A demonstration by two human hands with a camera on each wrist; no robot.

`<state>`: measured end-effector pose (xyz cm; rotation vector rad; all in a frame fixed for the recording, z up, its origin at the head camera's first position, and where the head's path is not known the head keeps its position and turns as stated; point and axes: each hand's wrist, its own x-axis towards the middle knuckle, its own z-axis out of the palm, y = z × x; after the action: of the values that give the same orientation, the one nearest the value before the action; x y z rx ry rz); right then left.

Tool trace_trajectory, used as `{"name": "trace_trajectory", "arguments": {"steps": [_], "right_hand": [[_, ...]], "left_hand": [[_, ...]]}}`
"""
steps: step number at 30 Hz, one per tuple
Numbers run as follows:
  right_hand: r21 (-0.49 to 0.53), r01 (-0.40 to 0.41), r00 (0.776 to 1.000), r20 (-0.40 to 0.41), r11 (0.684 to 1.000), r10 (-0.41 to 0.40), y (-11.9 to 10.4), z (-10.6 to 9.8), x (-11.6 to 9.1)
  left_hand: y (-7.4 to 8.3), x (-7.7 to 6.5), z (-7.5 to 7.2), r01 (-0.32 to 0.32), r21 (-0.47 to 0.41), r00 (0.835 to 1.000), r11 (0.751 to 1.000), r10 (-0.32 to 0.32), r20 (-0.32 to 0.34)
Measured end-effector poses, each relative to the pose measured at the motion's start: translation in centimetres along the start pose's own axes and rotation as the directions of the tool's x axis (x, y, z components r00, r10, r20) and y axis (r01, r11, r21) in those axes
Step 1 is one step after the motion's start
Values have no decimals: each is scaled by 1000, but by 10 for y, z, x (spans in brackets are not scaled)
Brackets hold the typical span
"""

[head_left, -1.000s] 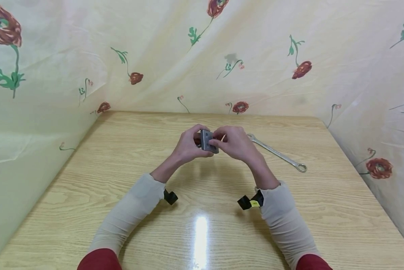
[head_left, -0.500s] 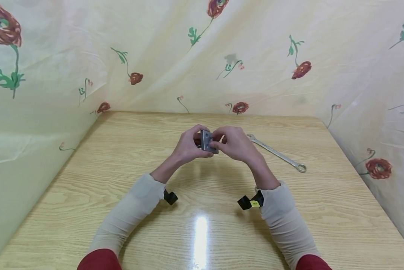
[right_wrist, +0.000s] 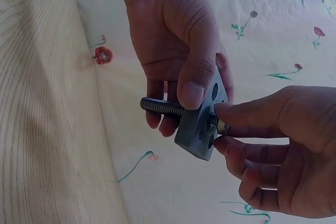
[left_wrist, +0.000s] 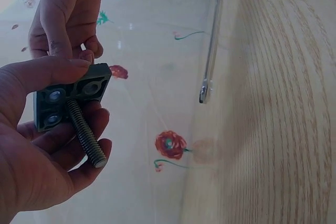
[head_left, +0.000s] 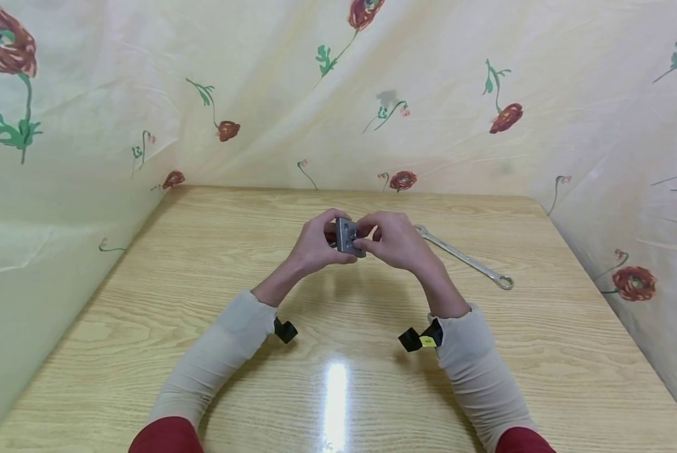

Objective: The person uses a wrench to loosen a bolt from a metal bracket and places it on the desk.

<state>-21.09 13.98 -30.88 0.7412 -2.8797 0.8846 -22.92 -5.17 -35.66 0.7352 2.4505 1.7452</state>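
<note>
My left hand [head_left: 314, 244] holds a small dark grey metal plate [head_left: 344, 234] with several holes, its thumb and fingers on the plate's edges and face. A long threaded bolt [left_wrist: 85, 132] passes through the plate and sticks out on the side towards the left palm. On the opposite face, my right hand [head_left: 396, 242] pinches the bolt's head [right_wrist: 223, 127] between thumb and forefinger. The head sits close to the plate and is partly covered by those fingers. In the right wrist view, the other right fingers curl loosely below. Both hands are raised over the table.
A combination wrench [head_left: 465, 257] lies slantwise on the wooden table [head_left: 248, 214], just right of my right hand. Flower-printed cloth [head_left: 270, 94] hangs along the back and both sides. Black wrist cameras are strapped over the pale sleeves.
The right thumb has shifted slightly to the right over the plate, uncovering more of its face and some of the bolt's head. The left hand, plate and wrench keep their places.
</note>
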Motion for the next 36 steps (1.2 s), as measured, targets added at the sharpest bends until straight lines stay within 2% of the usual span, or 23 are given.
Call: {"name": "trace_trajectory", "arguments": {"steps": [7, 13, 19, 24, 30, 36], "right_hand": [[12, -59, 998, -18, 998, 59, 0, 0, 1], [17, -30, 999, -15, 999, 30, -1, 0, 0], [16, -50, 999, -19, 999, 50, -1, -1, 0], [23, -20, 1000, -13, 1000, 20, -1, -1, 0], [23, -49, 999, -20, 999, 49, -1, -1, 0], [31, -32, 999, -17, 999, 33, -2, -1, -1]], "left_hand": [[1, 0, 0, -5, -3, 1000, 1000, 5, -5], [1, 0, 0, 1, 4, 1000, 1000, -1, -1], [1, 0, -1, 3, -3, 1000, 1000, -3, -7], [2, 0, -1, 3, -9, 1000, 1000, -3, -4], [2, 0, -1, -1, -19, 1000, 1000, 1, -3], [1, 0, 0, 0, -25, 1000, 1000, 0, 0]]}}
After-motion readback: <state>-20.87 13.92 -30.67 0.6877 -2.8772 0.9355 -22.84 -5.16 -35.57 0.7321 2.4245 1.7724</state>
